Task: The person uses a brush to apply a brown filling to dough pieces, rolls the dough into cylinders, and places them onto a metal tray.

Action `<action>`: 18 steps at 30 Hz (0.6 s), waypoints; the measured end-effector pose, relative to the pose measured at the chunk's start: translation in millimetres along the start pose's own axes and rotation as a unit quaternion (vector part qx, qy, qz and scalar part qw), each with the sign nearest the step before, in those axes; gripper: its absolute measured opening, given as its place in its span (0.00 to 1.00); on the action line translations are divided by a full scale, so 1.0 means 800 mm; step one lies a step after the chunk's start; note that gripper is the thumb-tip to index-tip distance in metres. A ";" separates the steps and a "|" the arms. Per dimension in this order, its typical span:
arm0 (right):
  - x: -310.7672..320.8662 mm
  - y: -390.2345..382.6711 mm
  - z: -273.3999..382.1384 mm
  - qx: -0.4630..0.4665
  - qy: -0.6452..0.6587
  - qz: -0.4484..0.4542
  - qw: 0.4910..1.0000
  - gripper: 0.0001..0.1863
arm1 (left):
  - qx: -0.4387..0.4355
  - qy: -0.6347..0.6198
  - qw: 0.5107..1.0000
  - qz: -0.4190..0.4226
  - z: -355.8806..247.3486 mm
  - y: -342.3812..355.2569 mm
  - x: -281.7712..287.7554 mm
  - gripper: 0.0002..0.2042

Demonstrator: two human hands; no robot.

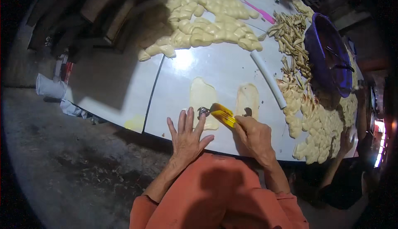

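Observation:
My right hand (255,136) is closed around a yellow scraper (224,115), its blade smeared with dark paste. The blade hangs over a flattened strip of pale dough (203,91). A dab of dark paste (203,112) lies on that strip, close to the blade's tip. My left hand (187,137) is open, fingers spread, its fingertips at the strip's lower left edge. A second flattened dough strip (247,93) lies to the right, with another dark dab (248,112) near its lower end, partly behind my right hand.
Piled dough pieces (222,32) cover the table's (174,84) far side. A white tube (267,79) lies right of the strips. Beyond are brownish sliced pieces (290,38), more dough (319,131), a purple basin (321,69) and a pink-handled tool (261,13). Another person's arm (338,158) reaches in at right.

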State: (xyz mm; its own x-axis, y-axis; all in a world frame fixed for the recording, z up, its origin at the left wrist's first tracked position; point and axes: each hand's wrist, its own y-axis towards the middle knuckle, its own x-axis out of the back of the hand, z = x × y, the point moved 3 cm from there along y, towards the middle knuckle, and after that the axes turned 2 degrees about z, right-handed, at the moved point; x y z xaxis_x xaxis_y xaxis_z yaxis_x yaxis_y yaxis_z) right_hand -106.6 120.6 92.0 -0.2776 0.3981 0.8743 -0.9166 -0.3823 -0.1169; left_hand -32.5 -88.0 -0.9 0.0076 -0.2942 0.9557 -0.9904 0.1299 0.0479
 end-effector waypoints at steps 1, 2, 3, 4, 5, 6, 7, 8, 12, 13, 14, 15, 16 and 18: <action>-0.001 0.000 -0.003 0.001 0.011 -0.009 1.000 0.13 | -0.007 0.001 1.000 0.006 0.001 -0.003 0.000 0.38; -0.005 0.000 -0.004 0.001 0.014 -0.009 1.000 0.13 | -0.014 0.002 1.000 0.013 0.001 -0.006 -0.001 0.37; -0.005 0.000 -0.003 0.016 0.029 -0.027 0.999 0.10 | -0.017 0.010 1.000 0.021 -0.001 -0.005 0.001 0.37; -0.004 0.000 -0.002 0.030 0.044 -0.045 0.998 0.07 | -0.018 0.009 1.000 0.022 -0.001 -0.005 0.000 0.37; -0.004 0.002 -0.002 0.020 0.051 -0.001 0.999 0.09 | -0.023 0.001 0.999 0.021 0.000 -0.006 -0.002 0.37; -0.004 0.003 -0.007 0.018 0.052 -0.003 0.998 0.09 | -0.029 -0.005 0.999 0.020 0.001 -0.007 -0.003 0.36; -0.004 0.005 -0.014 0.020 0.079 -0.016 0.997 0.10 | -0.032 -0.015 0.999 0.006 0.002 -0.006 -0.003 0.36; -0.001 0.008 -0.021 0.020 0.104 -0.031 0.994 0.11 | -0.038 -0.016 0.999 0.006 0.003 -0.004 -0.001 0.36; 0.032 0.009 -0.062 -0.148 0.321 0.012 0.935 0.18 | -0.051 -0.030 0.998 0.020 0.000 0.003 -0.001 0.32; 0.030 0.009 -0.081 -0.156 0.403 -0.007 0.902 0.20 | -0.044 -0.011 0.999 0.013 0.009 -0.003 -0.004 0.31; 0.057 0.011 -0.087 -0.197 0.451 -0.027 0.870 0.19 | -0.049 0.011 0.999 -0.016 0.015 -0.010 -0.006 0.30; 0.081 0.005 -0.125 -0.211 0.409 -0.107 0.881 0.19 | -0.052 -0.001 0.999 -0.015 0.015 -0.008 -0.008 0.30; 0.096 0.002 -0.166 -0.217 0.372 -0.179 0.885 0.18 | -0.063 0.021 0.997 -0.044 0.019 -0.012 -0.014 0.28; 0.154 -0.011 -0.217 -0.209 0.317 -0.396 0.836 0.17 | -0.087 0.057 0.992 -0.074 0.018 -0.014 -0.018 0.27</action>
State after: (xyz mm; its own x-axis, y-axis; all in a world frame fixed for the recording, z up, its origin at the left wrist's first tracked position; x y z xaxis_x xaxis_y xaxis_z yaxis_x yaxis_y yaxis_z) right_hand -182.5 317.7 118.7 0.4881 0.8013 0.3460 -0.8692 0.4822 0.1094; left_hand -23.2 -98.8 -19.8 0.1772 -0.2149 0.9604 -0.9383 0.2574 0.2308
